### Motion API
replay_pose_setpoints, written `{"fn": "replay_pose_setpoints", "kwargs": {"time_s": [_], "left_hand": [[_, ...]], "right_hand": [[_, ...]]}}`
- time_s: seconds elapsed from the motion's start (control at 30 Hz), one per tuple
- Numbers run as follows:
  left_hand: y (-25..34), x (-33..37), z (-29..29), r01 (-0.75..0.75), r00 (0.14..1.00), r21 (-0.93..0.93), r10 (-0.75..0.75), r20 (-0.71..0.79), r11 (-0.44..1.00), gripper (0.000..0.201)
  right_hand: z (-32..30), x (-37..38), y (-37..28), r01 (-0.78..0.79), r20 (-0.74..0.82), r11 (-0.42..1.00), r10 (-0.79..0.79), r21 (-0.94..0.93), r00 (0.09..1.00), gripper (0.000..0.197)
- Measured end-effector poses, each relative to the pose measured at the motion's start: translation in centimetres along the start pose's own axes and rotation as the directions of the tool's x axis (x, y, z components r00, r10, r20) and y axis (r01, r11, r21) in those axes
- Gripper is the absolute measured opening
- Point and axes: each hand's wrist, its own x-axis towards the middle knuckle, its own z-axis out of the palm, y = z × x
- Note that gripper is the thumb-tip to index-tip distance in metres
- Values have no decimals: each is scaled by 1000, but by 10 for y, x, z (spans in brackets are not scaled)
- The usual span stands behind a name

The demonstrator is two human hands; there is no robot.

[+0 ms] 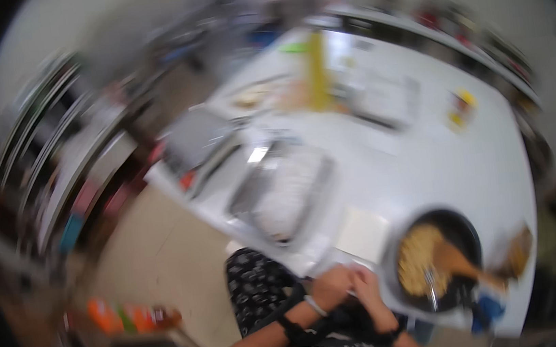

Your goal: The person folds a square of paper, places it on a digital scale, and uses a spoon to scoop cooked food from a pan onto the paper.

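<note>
Here, the black pot (463, 230) is just right of the nearer right hand (368, 288), which meets the left hand (331, 287), grips too blurry to tell.

Open lane up the middle of the table (428, 163), traffic on both flanks!

The fingers (362, 277) sit at the near edge, a pale square (362, 234) lying just ahead of them; left, the metal tray (245, 198) blocks the way, while right, the deep dark pan (470, 237) stands guard, its wooden spatula (454, 260) jutting over the rim. Between those two, bare white surface runs forward until the tall yellow bottle (317, 73) and a blurred pale rectangle (383, 101) crowd the far side; out right, a small yellow container (463, 106) has room all round!
</note>
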Motion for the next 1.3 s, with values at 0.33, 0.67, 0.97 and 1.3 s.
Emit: {"fn": "replay_pose_setpoints", "kwargs": {"time_s": [0.33, 0.67, 0.97, 1.3], "left_hand": [[10, -13, -7, 8, 991, -162, 14, 135, 987, 37], [-12, -7, 6, 535, 826, -474, -551, 120, 699, 37], [-12, 10, -29, 512, 845, -362, -532, 49, 779, 36], [-11, -5, 5, 86, 968, -523, 54, 246, 848, 32]], "right_hand": [[-1, -2, 5, 70, 72, 963, -92, 261, 993, 9], [-19, 1, 20, -71, 180, 958, 21, 277, 983, 10], [-25, -1, 19, -99, 171, 951, 50, 293, 984, 13], [-36, -7, 14, -116, 247, 941, 36, 318, 968, 16]]}}
